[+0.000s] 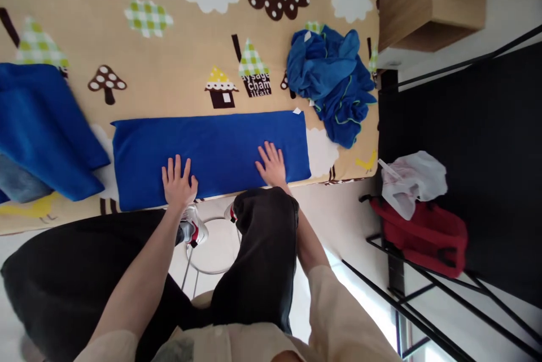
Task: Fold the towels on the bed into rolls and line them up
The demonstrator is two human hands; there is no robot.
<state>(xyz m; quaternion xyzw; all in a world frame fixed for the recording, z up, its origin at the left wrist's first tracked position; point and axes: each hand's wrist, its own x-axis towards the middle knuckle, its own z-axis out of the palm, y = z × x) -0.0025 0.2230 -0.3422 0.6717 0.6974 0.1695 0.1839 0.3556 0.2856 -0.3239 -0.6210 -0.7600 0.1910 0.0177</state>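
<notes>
A blue cloth (pixel 215 150), folded into a long flat strip, lies along the near edge of the patterned bed in front of me. My left hand (pixel 178 182) rests flat on its left part, fingers spread. Toward the right end, my right hand (pixel 272 165) presses flat on the same cloth, fingers apart. A small white tag (pixel 297 111) shows at the cloth's far right corner. Beyond that corner sits a crumpled heap of blue cloth (pixel 334 79) with green edging. More blue cloth (pixel 42 125) lies loosely folded at the left.
The bed cover (pixel 169 79) is beige with printed clouds and houses. Grey-blue fabric (pixel 21 178) pokes out at the far left. A wooden box (pixel 432 3) stands back right. A red bag (pixel 423 235), a white plastic bag (pixel 412 178) and a black metal frame (pixel 406 300) are at the right.
</notes>
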